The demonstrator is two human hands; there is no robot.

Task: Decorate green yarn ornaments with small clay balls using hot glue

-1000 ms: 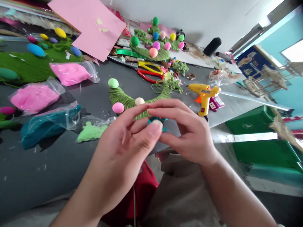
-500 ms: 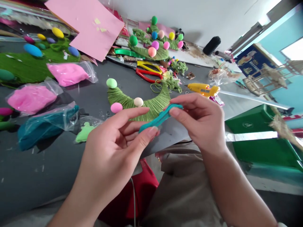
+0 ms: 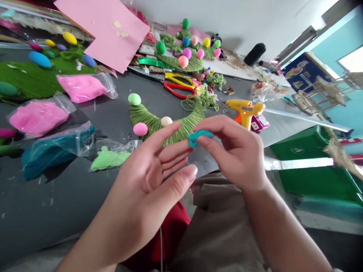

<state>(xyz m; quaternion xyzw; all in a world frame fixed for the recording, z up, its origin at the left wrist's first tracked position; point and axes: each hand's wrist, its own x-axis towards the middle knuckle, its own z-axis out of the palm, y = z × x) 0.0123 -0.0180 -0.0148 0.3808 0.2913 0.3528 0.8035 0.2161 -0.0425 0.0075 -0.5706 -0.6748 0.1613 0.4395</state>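
Observation:
A small folded piece of teal modelling clay (image 3: 200, 136) is pinched between the thumb and fingers of my right hand (image 3: 235, 151). My left hand (image 3: 153, 170) is open, palm up, its fingertips close to the clay's left end; whether they touch it I cannot tell. Behind both hands lies a green yarn-wrapped crescent (image 3: 177, 128), partly covered by my fingers. On it sit a light green egg-shaped ball (image 3: 134, 99), a pink one (image 3: 140, 129) and a cream one (image 3: 166, 121). Left of my left hand is a bag of light green clay (image 3: 109, 158).
Bags of teal (image 3: 53, 151) and pink clay (image 3: 38, 117) lie at left. Red-handled scissors (image 3: 179, 90) and a yellow glue gun (image 3: 244, 109) rest beyond my hands. Decorated green shapes (image 3: 184, 62) stand at the back. A green bin (image 3: 300, 145) is at right.
The teal strip, stretched between both hands before, is now bunched up in my right hand. My left thumb and fingers have let go of it and opened. More of the glue gun shows.

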